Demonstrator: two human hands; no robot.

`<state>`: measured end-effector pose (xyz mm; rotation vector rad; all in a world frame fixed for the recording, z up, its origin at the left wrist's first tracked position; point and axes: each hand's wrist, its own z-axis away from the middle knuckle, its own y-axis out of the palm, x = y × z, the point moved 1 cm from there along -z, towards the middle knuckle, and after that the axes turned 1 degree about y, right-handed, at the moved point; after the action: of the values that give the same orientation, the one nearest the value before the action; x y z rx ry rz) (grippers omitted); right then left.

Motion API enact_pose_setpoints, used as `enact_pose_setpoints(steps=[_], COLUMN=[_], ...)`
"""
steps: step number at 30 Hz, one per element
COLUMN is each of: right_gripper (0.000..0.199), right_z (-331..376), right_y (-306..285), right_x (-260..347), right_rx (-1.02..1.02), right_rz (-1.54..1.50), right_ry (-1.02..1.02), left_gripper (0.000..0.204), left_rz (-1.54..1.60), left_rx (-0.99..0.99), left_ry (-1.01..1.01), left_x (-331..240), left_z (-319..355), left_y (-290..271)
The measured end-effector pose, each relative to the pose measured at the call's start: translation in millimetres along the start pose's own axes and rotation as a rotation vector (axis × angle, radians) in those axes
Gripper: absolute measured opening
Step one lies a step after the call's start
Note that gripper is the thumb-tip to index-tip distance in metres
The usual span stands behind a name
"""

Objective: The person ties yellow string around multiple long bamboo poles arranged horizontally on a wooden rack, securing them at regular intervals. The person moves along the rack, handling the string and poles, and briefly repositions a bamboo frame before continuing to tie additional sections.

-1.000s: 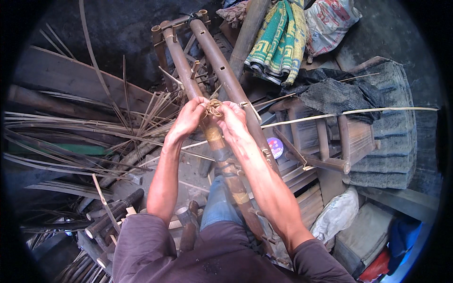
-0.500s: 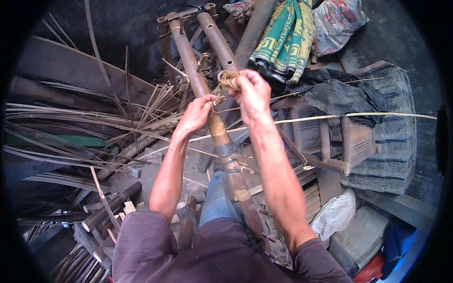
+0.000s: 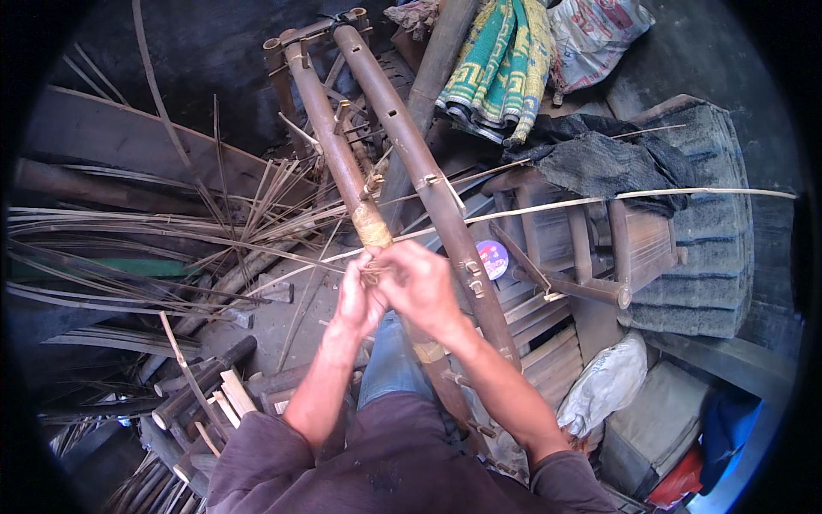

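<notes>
Both my hands meet over the nearer part of a brown bamboo frame. My left hand (image 3: 353, 300) cups a small tan coil of thin binding strip (image 3: 372, 272), partly hidden between the palms. The fingers of my right hand (image 3: 418, 287) are closed on the same coil, slightly blurred. Just beyond them, a tan wrapping (image 3: 371, 224) circles the left bamboo pole (image 3: 330, 150). A short peg with strip around it (image 3: 373, 184) sticks out above that wrapping. Parallel to it on the right runs a second bamboo pole (image 3: 411, 141) with cut holes and pegs.
Long split bamboo strips (image 3: 154, 224) fan out on the left; one long strip (image 3: 556, 204) crosses the frame to the right. A small bamboo stool (image 3: 591, 248) lies at right, by dark cloth (image 3: 599, 171). Cut bamboo pieces (image 3: 205, 377) lie lower left.
Both hands have come down toward me along the left pole and closed together with the coil between them. The wrapping and pegs they covered now show.
</notes>
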<state>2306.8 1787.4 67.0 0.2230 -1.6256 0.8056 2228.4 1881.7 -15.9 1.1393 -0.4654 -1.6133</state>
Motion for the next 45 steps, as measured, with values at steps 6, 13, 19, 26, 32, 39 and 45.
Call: enact_pose_setpoints(steps=[6, 13, 19, 26, 32, 39, 45], right_gripper=[0.029, 0.018, 0.033, 0.021, 0.01, 0.01, 0.009], right_z=[13, -99, -186, -166, -46, -76, -62], right_y=[19, -31, -11, -36, -44, -24, -25], right_x=[-7, 17, -26, 7, 15, 4, 48], right_rx=[0.27, 0.124, 0.604, 0.198, 0.125, -0.448, -0.196], right_rz=[0.475, 0.124, 0.402, 0.324, 0.141, -0.197, -0.176], right_ry=[-0.228, -0.084, 0.392, -0.101, -0.255, -0.108, -0.402], left_gripper=[0.039, 0.029, 0.029, 0.018, 0.024, 0.024, 0.018], left_rz=[0.228, 0.232, 0.073, -0.086, -0.286, -0.405, -0.287], left_rx=[-0.038, -0.177, -0.166, -0.195, -0.005, 0.043, -0.036], left_ry=[-0.092, 0.043, 0.086, 0.093, -0.075, -0.175, -0.028], left_x=[17, -6, -18, -26, -28, 10, -7], left_z=[6, 2, 11, 18, 34, 31, 29], left_y=[-7, -8, 5, -4, 8, 26, 20])
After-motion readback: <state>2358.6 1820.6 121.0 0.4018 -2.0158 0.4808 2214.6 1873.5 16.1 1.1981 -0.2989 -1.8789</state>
